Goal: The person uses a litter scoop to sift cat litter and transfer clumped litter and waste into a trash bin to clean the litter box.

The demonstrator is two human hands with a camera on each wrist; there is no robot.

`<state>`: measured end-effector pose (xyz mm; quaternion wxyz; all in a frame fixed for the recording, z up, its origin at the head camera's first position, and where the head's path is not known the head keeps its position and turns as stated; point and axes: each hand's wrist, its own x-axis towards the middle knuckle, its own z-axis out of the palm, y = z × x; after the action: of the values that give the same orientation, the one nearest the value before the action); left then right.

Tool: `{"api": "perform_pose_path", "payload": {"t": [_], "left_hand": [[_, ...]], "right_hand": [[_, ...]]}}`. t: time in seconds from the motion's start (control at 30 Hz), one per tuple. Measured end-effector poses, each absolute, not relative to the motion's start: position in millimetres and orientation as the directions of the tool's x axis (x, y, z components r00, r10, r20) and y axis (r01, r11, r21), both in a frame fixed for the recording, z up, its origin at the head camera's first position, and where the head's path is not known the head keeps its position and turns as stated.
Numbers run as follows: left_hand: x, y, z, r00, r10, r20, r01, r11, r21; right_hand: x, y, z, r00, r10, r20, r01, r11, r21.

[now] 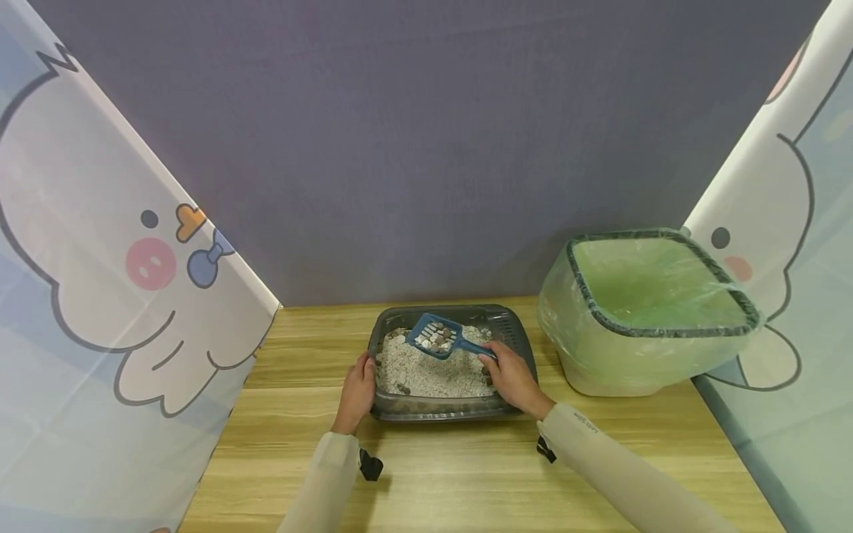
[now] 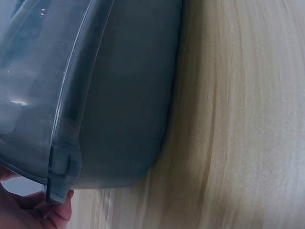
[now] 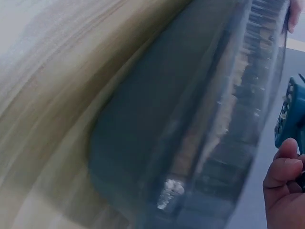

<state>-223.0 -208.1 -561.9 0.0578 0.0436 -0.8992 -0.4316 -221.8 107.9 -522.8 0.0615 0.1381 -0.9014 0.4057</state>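
A dark grey litter box [image 1: 440, 409] holds pale granular litter [image 1: 426, 374] with a few brown clumps in it. My left hand [image 1: 358, 389] grips the box's left rim; in the left wrist view its fingers [image 2: 59, 214] pinch the edge near a corner. Above the litter my right hand [image 1: 513, 377] holds a blue litter scoop [image 1: 460, 340] by its handle. Pale and brown lumps [image 1: 436, 339] lie in the slotted scoop head. In the right wrist view the curled fingers [image 3: 283, 167] and part of the teal-looking scoop [image 3: 288, 114] show at the right edge.
A green bin [image 1: 600, 363] lined with a clear plastic bag stands right of the litter box on the wooden table [image 1: 293, 459]. A grey wall panel [image 1: 426, 163] rises behind. Cartoon-printed panels [image 1: 87, 244] stand on both sides.
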Motion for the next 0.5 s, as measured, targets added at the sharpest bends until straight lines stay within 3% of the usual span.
{"api": "perform_pose_path", "payload": {"t": [0.17,0.5], "left_hand": [[-222,-207,-562,-0.99,-0.127,0.062,-0.031,0.621,0.783],[-220,-209,-559,-0.993,-0.108,0.047,-0.029,0.613,0.79]], "right_hand": [[-224,114,-500,-0.935,-0.21,0.285,-0.353,0.622,-0.699],[-228,144,-415,-0.909,-0.285,0.305,-0.417,0.616,-0.669]]}}
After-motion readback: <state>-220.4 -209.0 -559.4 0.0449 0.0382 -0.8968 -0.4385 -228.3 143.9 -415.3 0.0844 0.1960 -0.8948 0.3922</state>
